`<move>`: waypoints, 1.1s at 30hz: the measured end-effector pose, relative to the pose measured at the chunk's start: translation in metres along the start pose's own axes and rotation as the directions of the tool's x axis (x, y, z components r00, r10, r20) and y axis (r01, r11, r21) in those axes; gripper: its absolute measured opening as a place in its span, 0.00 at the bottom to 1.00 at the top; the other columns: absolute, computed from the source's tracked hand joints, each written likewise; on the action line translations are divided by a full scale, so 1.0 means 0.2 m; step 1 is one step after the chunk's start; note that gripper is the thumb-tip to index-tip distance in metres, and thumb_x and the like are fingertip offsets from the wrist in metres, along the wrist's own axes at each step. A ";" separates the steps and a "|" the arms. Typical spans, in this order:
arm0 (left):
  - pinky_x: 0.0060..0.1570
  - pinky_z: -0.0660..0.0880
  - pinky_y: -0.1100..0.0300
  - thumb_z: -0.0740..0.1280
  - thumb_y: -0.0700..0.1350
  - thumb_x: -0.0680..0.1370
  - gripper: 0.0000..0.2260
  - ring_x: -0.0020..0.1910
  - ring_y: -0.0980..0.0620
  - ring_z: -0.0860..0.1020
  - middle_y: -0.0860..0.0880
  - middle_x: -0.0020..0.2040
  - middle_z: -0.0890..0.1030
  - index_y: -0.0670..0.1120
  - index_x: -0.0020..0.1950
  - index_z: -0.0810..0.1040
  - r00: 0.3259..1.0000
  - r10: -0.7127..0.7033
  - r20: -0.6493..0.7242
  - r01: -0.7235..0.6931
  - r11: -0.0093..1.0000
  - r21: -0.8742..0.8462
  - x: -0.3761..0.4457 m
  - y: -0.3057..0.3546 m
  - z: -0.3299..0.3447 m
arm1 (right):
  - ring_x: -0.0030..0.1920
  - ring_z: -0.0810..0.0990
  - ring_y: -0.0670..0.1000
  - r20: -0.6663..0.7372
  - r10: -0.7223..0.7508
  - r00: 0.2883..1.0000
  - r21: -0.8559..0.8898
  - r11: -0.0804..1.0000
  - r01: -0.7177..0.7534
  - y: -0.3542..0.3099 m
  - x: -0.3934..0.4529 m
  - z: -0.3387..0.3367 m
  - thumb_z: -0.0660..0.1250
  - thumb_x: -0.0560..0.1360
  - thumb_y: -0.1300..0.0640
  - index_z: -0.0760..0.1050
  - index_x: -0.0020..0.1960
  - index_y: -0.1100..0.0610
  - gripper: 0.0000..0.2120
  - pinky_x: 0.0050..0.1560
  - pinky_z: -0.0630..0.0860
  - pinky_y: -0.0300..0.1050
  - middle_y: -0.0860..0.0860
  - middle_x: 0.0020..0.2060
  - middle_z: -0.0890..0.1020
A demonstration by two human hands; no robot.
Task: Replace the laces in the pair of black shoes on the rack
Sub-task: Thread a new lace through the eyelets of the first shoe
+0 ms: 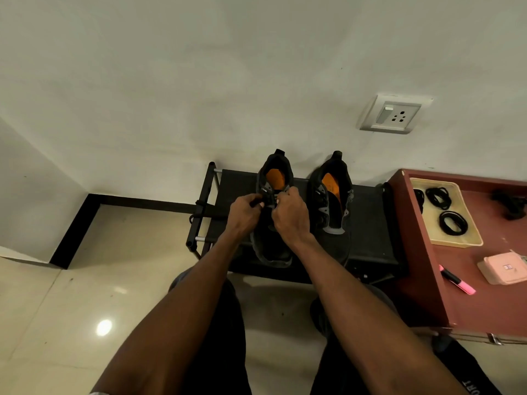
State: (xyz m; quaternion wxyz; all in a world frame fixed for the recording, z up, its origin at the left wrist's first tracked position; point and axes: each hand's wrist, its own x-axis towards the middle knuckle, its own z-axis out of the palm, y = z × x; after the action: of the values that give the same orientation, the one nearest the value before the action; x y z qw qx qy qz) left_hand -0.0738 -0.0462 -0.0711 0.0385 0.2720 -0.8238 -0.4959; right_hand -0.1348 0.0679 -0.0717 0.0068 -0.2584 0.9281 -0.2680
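Both hands, left hand [245, 208] and right hand [288, 213], apparently pinched the lace at the top eyelets of the left black mesh shoe [272, 212] mid-rack [368, 223], the right black shoe [332, 201] untouched and coiled black spare laces [453, 222] waiting.

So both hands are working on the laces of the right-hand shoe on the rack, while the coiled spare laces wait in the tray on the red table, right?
Not quite. In the head view, the left hand and right hand are at the laces of the left-hand shoe, not the right-hand shoe, which nobody touches. The rest holds: both shoes stand on the rack, and the coiled spare laces lie in the tray on the red table.
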 end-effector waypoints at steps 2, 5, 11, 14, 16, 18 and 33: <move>0.37 0.71 0.76 0.63 0.40 0.83 0.15 0.45 0.64 0.76 0.46 0.63 0.81 0.44 0.70 0.75 1.000 0.007 0.015 -0.006 1.000 -0.023 -0.01 -0.01 0.01 | 0.42 0.77 0.57 0.033 0.027 0.999 0.057 0.998 -0.028 0.00 0.02 0.00 0.61 0.80 0.63 0.76 0.45 0.64 0.08 0.40 0.75 0.50 0.59 0.50 0.74; 0.39 0.72 0.75 0.63 0.40 0.82 0.16 0.47 0.62 0.77 0.47 0.62 0.82 0.45 0.70 0.76 0.999 0.025 0.029 -0.024 0.999 -0.038 -0.01 -0.04 0.00 | 0.45 0.77 0.58 0.118 0.075 0.990 0.142 0.986 -0.091 0.03 0.09 0.00 0.63 0.77 0.65 0.78 0.41 0.63 0.08 0.42 0.71 0.47 0.58 0.48 0.77; 0.42 0.69 0.73 0.64 0.41 0.82 0.15 0.53 0.56 0.76 0.45 0.64 0.78 0.45 0.69 0.77 0.998 0.045 0.042 -0.045 0.999 -0.009 0.00 -0.04 0.01 | 0.51 0.79 0.54 0.210 0.085 0.974 0.272 0.952 -0.142 0.09 0.13 -0.03 0.69 0.77 0.64 0.85 0.51 0.62 0.07 0.54 0.76 0.46 0.57 0.50 0.82; 0.46 0.69 0.70 0.64 0.42 0.82 0.15 0.55 0.54 0.74 0.44 0.66 0.76 0.44 0.69 0.77 0.998 0.047 0.033 -0.048 0.999 0.009 0.01 -0.04 0.01 | 0.47 0.80 0.55 0.198 0.110 0.974 0.268 0.950 -0.161 0.06 0.14 -0.02 0.67 0.76 0.65 0.85 0.49 0.64 0.07 0.49 0.77 0.48 0.58 0.46 0.83; 0.49 0.70 0.69 0.64 0.42 0.82 0.15 0.56 0.54 0.74 0.43 0.66 0.76 0.44 0.69 0.77 0.999 0.048 0.022 -0.049 0.999 0.013 0.01 -0.05 0.01 | 0.41 0.80 0.56 0.198 0.129 0.972 0.228 0.958 -0.174 0.03 0.15 0.00 0.66 0.76 0.66 0.84 0.45 0.64 0.08 0.42 0.76 0.48 0.58 0.41 0.83; 0.45 0.69 0.72 0.64 0.42 0.82 0.15 0.55 0.55 0.74 0.43 0.66 0.76 0.44 0.69 0.77 0.998 0.056 -0.003 -0.056 0.998 0.016 0.02 -0.05 0.01 | 0.33 0.75 0.53 0.202 0.136 0.970 0.170 0.970 -0.171 0.00 0.15 0.00 0.66 0.75 0.67 0.80 0.38 0.63 0.08 0.36 0.69 0.46 0.57 0.34 0.79; 0.45 0.73 0.70 0.65 0.40 0.81 0.14 0.47 0.59 0.78 0.45 0.59 0.82 0.45 0.67 0.78 0.997 0.075 -0.037 -0.076 0.997 -0.023 0.00 -0.06 0.03 | 0.44 0.82 0.53 0.256 0.178 0.950 0.374 0.888 -0.267 0.05 0.14 0.00 0.69 0.76 0.66 0.85 0.47 0.62 0.06 0.46 0.78 0.48 0.57 0.43 0.85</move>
State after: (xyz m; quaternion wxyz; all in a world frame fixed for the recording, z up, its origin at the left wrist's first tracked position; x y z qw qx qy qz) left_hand -0.0714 -0.0455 -0.0846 0.0752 0.2490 -0.8266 -0.4990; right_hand -0.1646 0.0619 -0.0733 0.1908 -0.1701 0.8700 -0.4216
